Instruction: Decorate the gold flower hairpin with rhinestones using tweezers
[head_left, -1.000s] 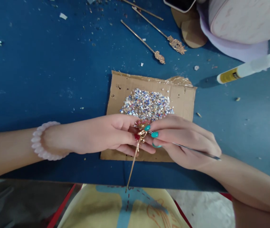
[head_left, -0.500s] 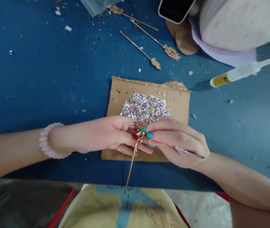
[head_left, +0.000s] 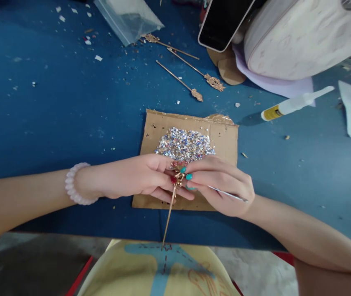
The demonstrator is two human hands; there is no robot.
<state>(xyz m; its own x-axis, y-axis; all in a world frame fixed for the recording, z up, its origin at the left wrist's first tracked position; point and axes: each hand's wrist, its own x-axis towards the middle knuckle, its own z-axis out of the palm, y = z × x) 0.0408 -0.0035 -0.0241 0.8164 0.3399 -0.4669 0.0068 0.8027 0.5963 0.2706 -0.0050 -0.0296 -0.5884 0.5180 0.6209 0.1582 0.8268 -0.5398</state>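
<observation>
My left hand (head_left: 144, 176) is closed on a gold hairpin (head_left: 169, 216), its ornate head between thumb and fingers and its long stem pointing down toward my lap. Reddish stones show on the head. In my right hand (head_left: 224, 185) a thin metal tool (head_left: 229, 194), perhaps tweezers, is pinched like a pen. Its tip meets the hairpin's head, partly hidden by my fingertips. Both hands are above a cardboard sheet (head_left: 224, 144). Just beyond them, a heap of small glittering stones (head_left: 184, 144), silver, blue and pinkish, lies on the cardboard.
Three more gold hairpins (head_left: 215, 82) lie farther back on the blue table (head_left: 54, 123). Near them are a clear plastic bag (head_left: 129, 20) and a phone (head_left: 224, 22). At right stand a pale round case (head_left: 298, 37) and a white glue tube with a yellow label (head_left: 272, 112).
The camera view has shifted slightly, showing more of the table's far side. Both hands keep their hold on the hairpin and the tool, with hardly any movement between them.
</observation>
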